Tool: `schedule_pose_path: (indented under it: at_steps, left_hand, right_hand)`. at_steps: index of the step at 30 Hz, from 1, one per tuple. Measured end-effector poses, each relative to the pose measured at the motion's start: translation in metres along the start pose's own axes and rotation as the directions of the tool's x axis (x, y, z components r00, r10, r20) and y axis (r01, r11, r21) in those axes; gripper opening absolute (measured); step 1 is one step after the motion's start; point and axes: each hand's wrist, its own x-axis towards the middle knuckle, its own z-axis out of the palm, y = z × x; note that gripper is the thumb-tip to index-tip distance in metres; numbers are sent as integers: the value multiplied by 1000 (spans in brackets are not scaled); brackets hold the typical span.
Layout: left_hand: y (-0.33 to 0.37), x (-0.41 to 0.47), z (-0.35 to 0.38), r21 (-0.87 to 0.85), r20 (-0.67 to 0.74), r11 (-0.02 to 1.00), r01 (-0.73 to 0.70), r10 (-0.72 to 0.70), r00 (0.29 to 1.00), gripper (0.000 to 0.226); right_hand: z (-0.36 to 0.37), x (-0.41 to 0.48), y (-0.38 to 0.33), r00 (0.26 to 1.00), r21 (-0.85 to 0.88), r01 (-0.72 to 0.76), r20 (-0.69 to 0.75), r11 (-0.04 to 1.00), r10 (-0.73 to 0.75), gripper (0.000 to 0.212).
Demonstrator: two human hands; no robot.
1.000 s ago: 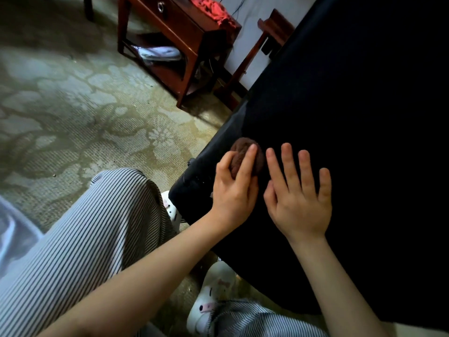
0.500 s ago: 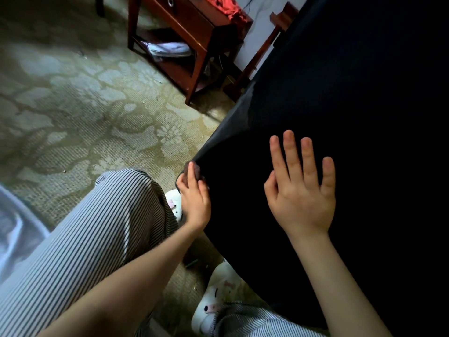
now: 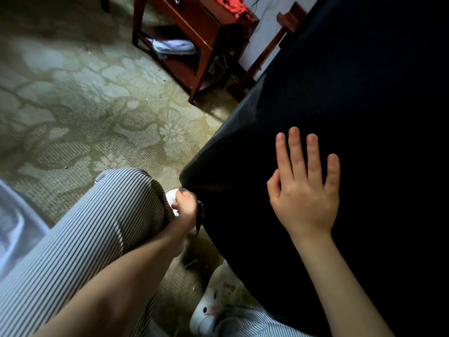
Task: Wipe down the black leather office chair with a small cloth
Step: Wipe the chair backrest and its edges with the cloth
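Now your left hand (image 3: 185, 208) seems to grip the cloth (image 3: 200, 216) at the chair (image 3: 328, 93) edge; brace with your flat, spread right hand (image 3: 305, 193) and wipe along that rim.

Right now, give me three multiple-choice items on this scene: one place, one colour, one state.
1. Where is the left hand?
A. on the carpet
B. at the chair's edge
C. on a knee

2. What colour is the fabric on the table?
A. red
B. blue
C. yellow

3. How does the right hand lie?
A. in a fist
B. flat on the chair
C. gripping a slipper

Answers: B, it grips the cloth against the chair's rim; A, red folds lie on the tabletop; B, its fingers lie straight on the black surface.
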Motion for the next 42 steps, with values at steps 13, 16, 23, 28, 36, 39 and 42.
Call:
schedule_pose_path:
  at_steps: [13,16,23,28,36,39,42]
  left_hand:
    - [69,-112,22,-196,54,771,-606,626,778,49]
    - [85,-138,20,-200,112,698,-687,713,692,59]
    - [103,-179,13,-228,242,544,-807,835,494,58]
    - [101,-186,1,-137,139,368,-919,926,350,53]
    - [128,-208,-6,69,85,168,-983,981,174,49]
    - [113,-213,-2,70,66,175,-982,981,180,47]
    - [97,-209,2,64,16,186,-980,982,187,43]
  right_hand:
    - [0,-3,2,1000,19,11,-14,1000,-11,54]
    - [-1,-2,1,1000,23,23,-11,999,-23,54]
    - [2,-10,5,998,64,36,-46,997,-33,45]
    - [-3,-24,11,997,73,68,-45,995,-64,52]
    - [-15,-55,27,995,168,85,-72,982,-74,53]
    - [-34,-59,15,993,362,-67,-68,930,98,45]
    - [-45,-52,8,965,453,-127,-149,883,215,35]
